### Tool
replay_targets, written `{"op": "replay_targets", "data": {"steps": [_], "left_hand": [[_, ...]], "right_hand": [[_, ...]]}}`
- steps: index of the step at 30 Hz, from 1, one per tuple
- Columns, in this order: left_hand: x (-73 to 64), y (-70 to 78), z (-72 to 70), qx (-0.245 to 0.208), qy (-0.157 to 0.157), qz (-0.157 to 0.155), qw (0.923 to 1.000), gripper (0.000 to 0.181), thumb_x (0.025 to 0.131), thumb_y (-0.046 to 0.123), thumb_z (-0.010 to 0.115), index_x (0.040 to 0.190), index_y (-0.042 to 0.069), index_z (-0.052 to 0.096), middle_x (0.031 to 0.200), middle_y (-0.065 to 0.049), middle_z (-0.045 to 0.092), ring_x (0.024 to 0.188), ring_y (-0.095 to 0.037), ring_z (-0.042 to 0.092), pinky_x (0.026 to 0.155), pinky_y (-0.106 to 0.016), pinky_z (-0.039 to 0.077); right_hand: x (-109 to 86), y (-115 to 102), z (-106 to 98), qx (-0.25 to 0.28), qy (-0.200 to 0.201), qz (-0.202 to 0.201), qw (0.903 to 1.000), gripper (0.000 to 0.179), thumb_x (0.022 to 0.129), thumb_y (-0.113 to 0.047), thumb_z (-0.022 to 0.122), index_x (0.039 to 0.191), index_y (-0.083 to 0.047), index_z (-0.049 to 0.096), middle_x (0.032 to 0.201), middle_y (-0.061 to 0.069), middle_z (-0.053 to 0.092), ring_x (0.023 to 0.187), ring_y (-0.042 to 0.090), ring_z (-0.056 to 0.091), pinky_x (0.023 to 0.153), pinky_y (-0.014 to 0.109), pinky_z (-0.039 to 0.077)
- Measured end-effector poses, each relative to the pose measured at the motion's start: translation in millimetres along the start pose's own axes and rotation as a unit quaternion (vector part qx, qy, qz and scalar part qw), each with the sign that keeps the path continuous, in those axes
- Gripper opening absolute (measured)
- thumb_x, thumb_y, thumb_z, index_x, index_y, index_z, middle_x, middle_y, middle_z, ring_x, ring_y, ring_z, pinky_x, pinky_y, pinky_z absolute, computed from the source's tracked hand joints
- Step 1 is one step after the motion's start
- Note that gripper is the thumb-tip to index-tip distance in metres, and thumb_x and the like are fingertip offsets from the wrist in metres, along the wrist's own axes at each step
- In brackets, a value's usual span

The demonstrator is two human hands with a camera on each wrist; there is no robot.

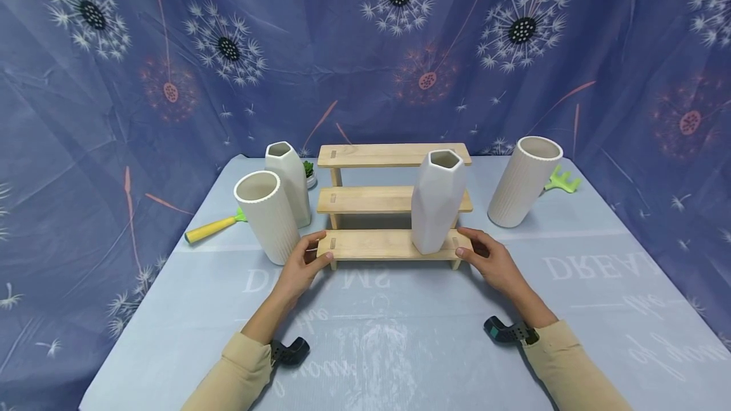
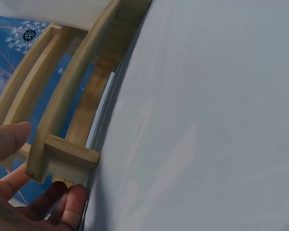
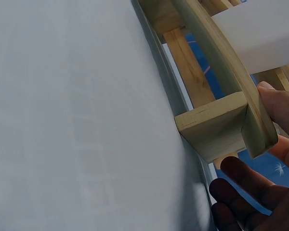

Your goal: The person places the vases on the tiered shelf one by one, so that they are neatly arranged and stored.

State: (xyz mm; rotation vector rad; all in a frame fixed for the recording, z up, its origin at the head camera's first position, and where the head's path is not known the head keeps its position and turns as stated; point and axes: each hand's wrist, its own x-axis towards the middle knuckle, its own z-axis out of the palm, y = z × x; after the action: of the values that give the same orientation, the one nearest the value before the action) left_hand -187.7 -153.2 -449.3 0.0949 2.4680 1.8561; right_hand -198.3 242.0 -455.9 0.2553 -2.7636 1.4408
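Note:
A three-tier wooden display stand stands on the table with a white faceted vase upright on the right part of its lowest board. My left hand holds the left end of that board, thumb at the front and fingers around the end. At the other end my right hand grips the board the same way. From the left wrist, the stand's end leg shows beside curled fingers. The right wrist view has my thumb against the board, with the other fingers below it.
Left of the stand are a white ribbed vase, another faceted vase, a small potted plant and a yellow-handled garden tool. To the right, another ribbed vase stands before a green hand rake. A blue curtain hangs behind.

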Motion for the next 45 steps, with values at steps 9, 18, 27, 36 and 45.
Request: {"op": "replay_targets", "data": {"steps": [9,18,27,36,45], "left_hand": [[-15.5,3.4,-2.9,0.017,0.016,-0.014,0.9996,0.053,0.090,0.020,0.064,0.137,0.014,0.043,0.132,-0.016,0.047,0.116,-0.029,0.050,0.089,-0.031,0.044],[-32.7,5.0,-13.2,0.041,0.071,0.003,0.9967,0.044,0.089,0.015,0.065,0.129,0.006,0.050,0.120,-0.015,0.058,0.107,-0.021,0.056,0.088,-0.024,0.045],[-47.9,8.0,-25.3,0.043,0.128,0.020,0.9907,0.038,0.089,0.016,0.065,0.124,0.004,0.053,0.116,-0.017,0.060,0.096,-0.004,0.054,0.079,-0.015,0.046],[-52.3,9.1,-32.3,0.017,0.221,0.056,0.9735,0.036,0.087,0.009,0.066,0.121,0.003,0.053,0.111,-0.011,0.059,0.093,-0.002,0.053,0.074,-0.010,0.045],[-47.9,7.4,-37.7,0.007,0.286,0.071,0.9556,0.045,0.084,0.008,0.068,0.124,0.001,0.047,0.114,-0.007,0.053,0.101,-0.012,0.050,0.076,-0.011,0.041]], "right_hand": [[-1.8,-1.2,0.1,0.006,0.003,-0.001,1.0000,0.054,0.090,-0.037,0.062,0.138,-0.016,0.048,0.127,0.014,0.058,0.106,0.018,0.055,0.079,0.018,0.046],[-0.4,2.2,-0.5,0.004,0.004,-0.007,1.0000,0.054,0.089,-0.039,0.062,0.138,-0.019,0.048,0.126,0.012,0.059,0.100,0.004,0.054,0.079,0.019,0.047],[-0.1,2.6,-0.1,0.005,0.003,-0.005,1.0000,0.054,0.090,-0.039,0.062,0.137,-0.018,0.048,0.126,0.013,0.059,0.102,0.009,0.055,0.078,0.018,0.047],[-0.5,2.6,-0.6,0.006,0.002,-0.006,1.0000,0.054,0.090,-0.039,0.061,0.138,-0.018,0.048,0.126,0.014,0.058,0.103,0.011,0.055,0.079,0.018,0.046],[-0.5,2.8,-0.3,0.008,0.002,-0.009,0.9999,0.054,0.090,-0.040,0.062,0.138,-0.021,0.048,0.126,0.010,0.059,0.099,0.004,0.054,0.079,0.018,0.047]]}}
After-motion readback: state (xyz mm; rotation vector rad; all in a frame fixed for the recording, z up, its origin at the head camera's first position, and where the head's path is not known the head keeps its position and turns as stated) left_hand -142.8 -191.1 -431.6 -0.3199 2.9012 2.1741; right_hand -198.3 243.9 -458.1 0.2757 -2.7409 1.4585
